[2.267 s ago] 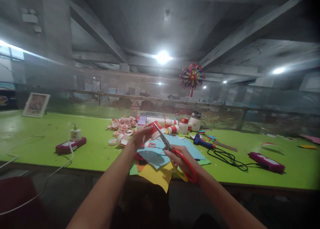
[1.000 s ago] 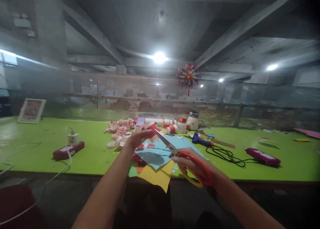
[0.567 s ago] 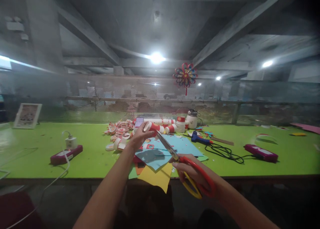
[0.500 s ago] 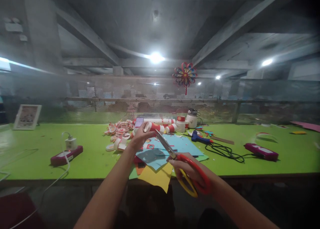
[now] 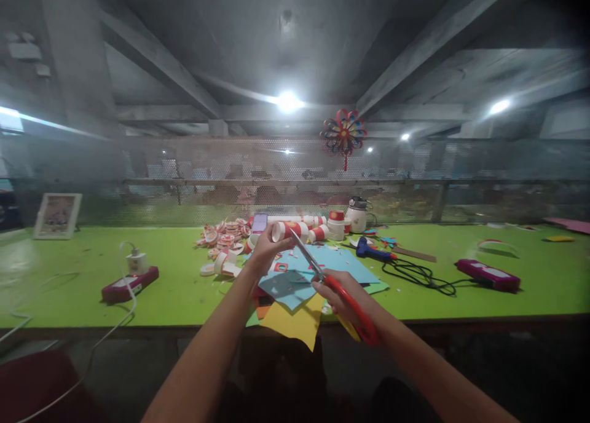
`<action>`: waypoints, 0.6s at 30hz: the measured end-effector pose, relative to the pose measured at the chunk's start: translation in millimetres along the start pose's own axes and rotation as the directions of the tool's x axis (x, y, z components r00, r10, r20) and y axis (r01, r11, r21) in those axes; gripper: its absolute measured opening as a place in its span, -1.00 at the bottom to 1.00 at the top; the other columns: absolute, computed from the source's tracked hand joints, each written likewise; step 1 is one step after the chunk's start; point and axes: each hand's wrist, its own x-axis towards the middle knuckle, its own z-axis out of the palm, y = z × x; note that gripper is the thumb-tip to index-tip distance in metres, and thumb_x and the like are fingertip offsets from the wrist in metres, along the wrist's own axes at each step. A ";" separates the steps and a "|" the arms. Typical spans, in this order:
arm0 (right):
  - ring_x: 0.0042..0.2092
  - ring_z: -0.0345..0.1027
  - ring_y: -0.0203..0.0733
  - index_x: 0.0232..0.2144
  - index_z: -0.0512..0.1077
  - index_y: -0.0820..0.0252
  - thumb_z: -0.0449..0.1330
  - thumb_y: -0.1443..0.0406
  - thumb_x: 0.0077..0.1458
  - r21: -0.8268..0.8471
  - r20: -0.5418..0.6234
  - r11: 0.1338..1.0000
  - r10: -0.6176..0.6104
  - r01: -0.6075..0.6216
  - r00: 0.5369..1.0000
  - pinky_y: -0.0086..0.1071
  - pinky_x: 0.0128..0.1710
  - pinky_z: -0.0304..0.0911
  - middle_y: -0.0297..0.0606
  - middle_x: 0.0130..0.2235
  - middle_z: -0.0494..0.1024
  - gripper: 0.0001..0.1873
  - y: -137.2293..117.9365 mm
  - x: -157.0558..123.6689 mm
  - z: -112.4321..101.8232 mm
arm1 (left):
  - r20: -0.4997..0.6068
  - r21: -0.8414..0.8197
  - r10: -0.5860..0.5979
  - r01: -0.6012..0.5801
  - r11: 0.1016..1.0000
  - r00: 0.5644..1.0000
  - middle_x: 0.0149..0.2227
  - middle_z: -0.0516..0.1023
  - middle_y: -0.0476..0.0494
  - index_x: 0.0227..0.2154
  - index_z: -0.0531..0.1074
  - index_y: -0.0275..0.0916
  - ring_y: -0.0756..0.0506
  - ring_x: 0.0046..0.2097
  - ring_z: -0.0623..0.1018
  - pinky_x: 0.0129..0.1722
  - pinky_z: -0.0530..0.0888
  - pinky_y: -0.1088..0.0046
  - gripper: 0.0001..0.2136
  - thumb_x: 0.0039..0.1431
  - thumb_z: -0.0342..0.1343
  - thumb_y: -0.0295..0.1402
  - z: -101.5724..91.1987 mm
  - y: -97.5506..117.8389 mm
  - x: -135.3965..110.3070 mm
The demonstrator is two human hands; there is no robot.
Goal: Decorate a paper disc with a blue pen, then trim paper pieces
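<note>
My left hand (image 5: 263, 253) grips a red-and-white paper cup (image 5: 288, 230), held sideways above the green table (image 5: 184, 288). My right hand (image 5: 345, 297) is closed round the red and yellow handles of a pair of scissors (image 5: 338, 291). The blades point up and left, and their tip touches the cup's side. Under both hands lie loose sheets of coloured paper (image 5: 295, 284), blue on top, yellow and orange hanging over the table's front edge.
A heap of cut cup rings (image 5: 221, 238), several more cups (image 5: 322, 229) and a white flask (image 5: 356, 214) stand behind. A blue glue gun (image 5: 371, 251) with black cord lies right. Two magenta power strips (image 5: 129, 283) (image 5: 487, 274) flank me. A mesh fence backs the table.
The scissor handles have closed together and my right hand has risen slightly toward the cup. My left hand keeps hold of the cup, turned a little. The camera shifted slightly.
</note>
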 end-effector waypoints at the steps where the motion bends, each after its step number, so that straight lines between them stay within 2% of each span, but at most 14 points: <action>1: -0.53 0.11 -0.35 -0.52 0.21 0.14 0.11 0.13 0.09 -0.023 -0.005 1.000 -0.002 0.002 1.000 -0.45 -0.53 0.09 -0.44 -0.55 0.22 -0.73 1.6 -0.5 -1.4 | -0.004 -0.002 0.004 -0.004 1.000 1.000 -0.25 0.55 -0.08 -0.11 0.34 -0.22 -0.10 -0.25 0.59 -0.19 0.53 0.27 -0.51 -0.10 0.39 -0.30 0.4 0.3 -0.3; 4: -0.55 0.13 -0.34 -0.51 0.20 0.13 0.05 0.12 0.14 -0.077 -0.001 0.997 0.004 -0.004 1.000 -0.46 -0.55 0.09 -0.44 -0.55 0.20 -0.73 5.9 -3.5 -4.5 | -0.008 -0.001 0.018 -0.018 1.000 1.000 -0.25 0.55 -0.08 -0.10 0.32 -0.20 -0.12 -0.24 0.61 -0.18 0.55 0.24 -0.50 -0.10 0.39 -0.29 1.5 2.1 -1.4; 8: -0.53 0.19 -0.33 -0.52 0.19 0.13 0.00 0.11 0.17 -0.153 0.010 0.988 -0.006 0.008 1.000 -0.47 -0.53 0.13 -0.42 -0.53 0.25 -0.70 8.1 -3.9 -5.9 | -0.023 0.003 0.039 -0.039 0.999 0.999 -0.24 0.56 -0.05 -0.11 0.33 -0.19 -0.09 -0.23 0.60 -0.14 0.53 0.29 -0.50 -0.12 0.41 -0.32 2.0 3.1 -1.0; 12: -0.49 0.26 -0.29 -0.48 0.27 0.16 -0.01 0.15 0.20 -0.280 -0.003 0.960 -0.016 0.014 1.000 -0.45 -0.46 0.17 -0.38 -0.52 0.34 -0.72 7.8 1.4 -5.6 | -0.031 0.011 0.042 -0.042 0.999 0.999 -0.24 0.55 -0.03 -0.10 0.34 -0.18 -0.08 -0.22 0.59 -0.14 0.53 0.33 -0.47 -0.15 0.42 -0.34 0.4 1.7 0.5; 15: -0.36 0.38 -0.22 -0.38 0.38 0.19 0.03 0.21 0.20 -0.414 -0.032 0.910 -0.014 -0.001 0.999 -0.43 -0.34 0.19 -0.26 -0.39 0.50 -0.79 7.1 5.2 -4.3 | -0.026 0.008 0.031 -0.031 0.999 0.999 -0.23 0.55 -0.05 -0.08 0.33 -0.17 -0.09 -0.22 0.58 -0.16 0.54 0.32 -0.46 -0.14 0.42 -0.33 -1.3 -0.6 1.6; 18: -0.23 0.44 -0.07 -0.18 0.43 0.22 0.03 0.27 0.21 -0.572 -0.101 0.818 0.012 -0.067 0.995 -0.36 -0.29 0.16 -0.11 -0.27 0.57 -0.77 5.5 5.8 -3.1 | -0.017 -0.006 0.012 -0.012 1.000 1.000 -0.23 0.55 -0.06 -0.08 0.32 -0.18 -0.11 -0.24 0.59 -0.22 0.56 0.28 -0.47 -0.12 0.41 -0.30 -2.5 -3.4 2.3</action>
